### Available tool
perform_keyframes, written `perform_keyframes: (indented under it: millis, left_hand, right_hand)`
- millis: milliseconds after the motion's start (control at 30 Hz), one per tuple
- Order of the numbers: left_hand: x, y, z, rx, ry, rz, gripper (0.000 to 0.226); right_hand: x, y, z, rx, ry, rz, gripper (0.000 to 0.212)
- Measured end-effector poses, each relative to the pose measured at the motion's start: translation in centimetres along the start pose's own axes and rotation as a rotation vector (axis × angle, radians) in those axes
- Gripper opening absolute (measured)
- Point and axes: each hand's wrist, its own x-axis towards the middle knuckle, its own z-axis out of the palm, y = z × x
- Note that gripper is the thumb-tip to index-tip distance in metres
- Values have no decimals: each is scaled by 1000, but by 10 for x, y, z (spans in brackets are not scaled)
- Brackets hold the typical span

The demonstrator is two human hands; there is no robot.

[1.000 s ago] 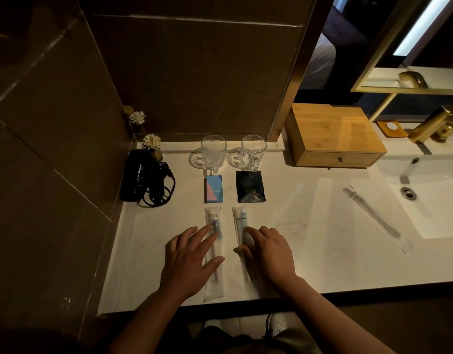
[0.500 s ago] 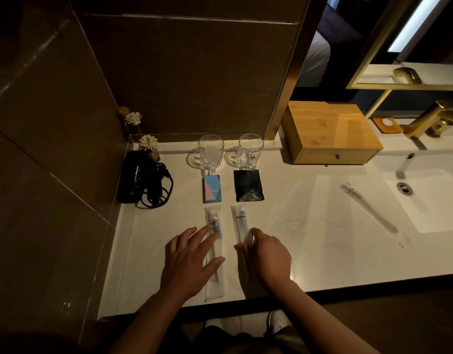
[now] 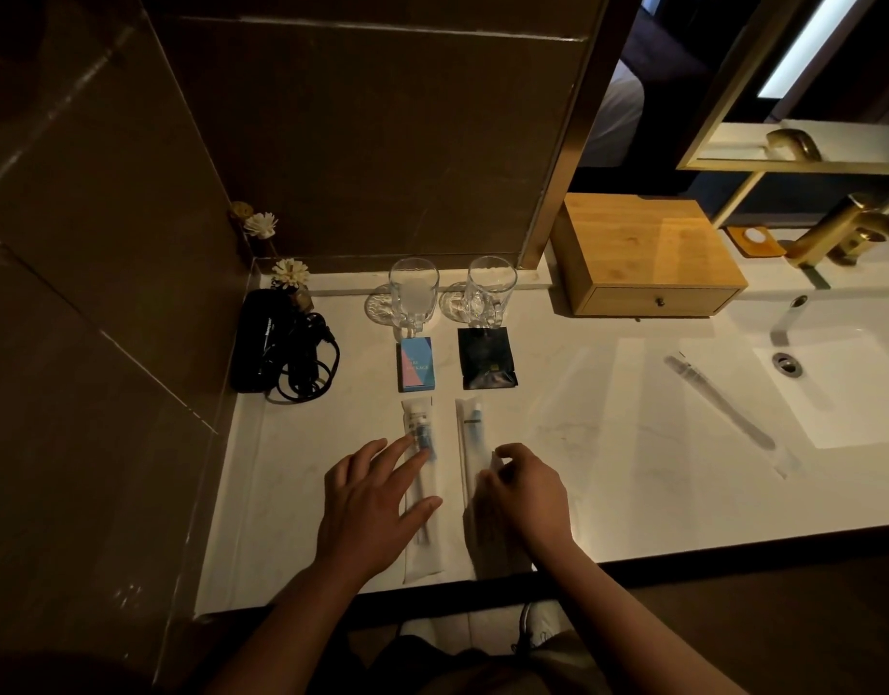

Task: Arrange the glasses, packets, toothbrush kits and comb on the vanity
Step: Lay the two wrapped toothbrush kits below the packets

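Two clear glasses [image 3: 413,292] [image 3: 490,289] stand on coasters at the back of the white vanity [image 3: 608,469]. In front of them lie a blue-pink packet [image 3: 415,364] and a black packet [image 3: 485,358]. Two wrapped toothbrush kits lie side by side lengthwise near the front edge. My left hand [image 3: 372,504] rests flat, fingers spread, on the left kit [image 3: 419,428]. My right hand [image 3: 527,499] pinches the right edge of the right kit [image 3: 470,423]. A wrapped comb [image 3: 723,406] lies diagonally to the right, beside the sink.
A black hair dryer with coiled cord [image 3: 282,343] sits at the left wall beside small flowers [image 3: 289,273]. A wooden drawer box [image 3: 643,253] stands at the back right. The sink basin [image 3: 843,383] and gold faucet [image 3: 843,228] are far right.
My right hand's fingers curled from flat on the right kit to pinching its edge. My left hand stayed in place.
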Motion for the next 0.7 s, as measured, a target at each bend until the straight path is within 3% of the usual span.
perform_keyframes:
  millis: [267,700]
  left_hand:
    - [0,0,0,-8,-3,6,64]
    - [-1,1,-1,-11,5,-4,62]
  right_hand:
    - [5,6,-3,47,-20,-2,20]
    - [6,15,-5,86,-16,-1,19]
